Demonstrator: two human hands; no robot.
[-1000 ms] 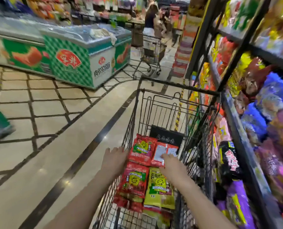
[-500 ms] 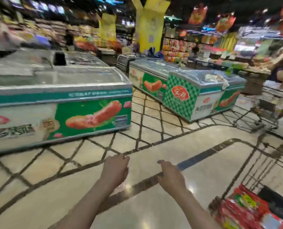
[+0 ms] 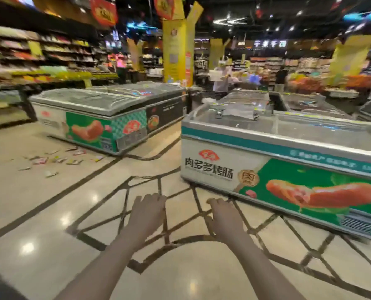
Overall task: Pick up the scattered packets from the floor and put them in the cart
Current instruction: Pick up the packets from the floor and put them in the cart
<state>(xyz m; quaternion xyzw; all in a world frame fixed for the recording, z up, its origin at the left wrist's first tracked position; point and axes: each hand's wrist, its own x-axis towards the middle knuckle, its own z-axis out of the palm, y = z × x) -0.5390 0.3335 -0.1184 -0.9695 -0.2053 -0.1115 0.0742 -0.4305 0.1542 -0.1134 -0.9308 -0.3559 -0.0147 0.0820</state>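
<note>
Several scattered packets [image 3: 57, 159], small and blurred in red, yellow and white, lie on the shiny floor at the left, in front of a chest freezer. My left hand [image 3: 147, 211] and my right hand [image 3: 224, 215] stretch forward side by side over the tiled floor, palms down, fingers loosely extended, holding nothing. The packets lie far ahead and to the left of both hands. The cart is out of view.
A chest freezer [image 3: 106, 118] with sausage artwork stands behind the packets. A second freezer [image 3: 288, 161] stands close on my right. Shelves [image 3: 18, 68] line the far left. Other shoppers [image 3: 220, 77] stand in the background. Open floor [image 3: 50, 213] stretches between me and the packets.
My view has swung left, away from the cart and its packets. Both hands came off the packets in the cart and now hang empty over the floor. The scattered packets have come into view.
</note>
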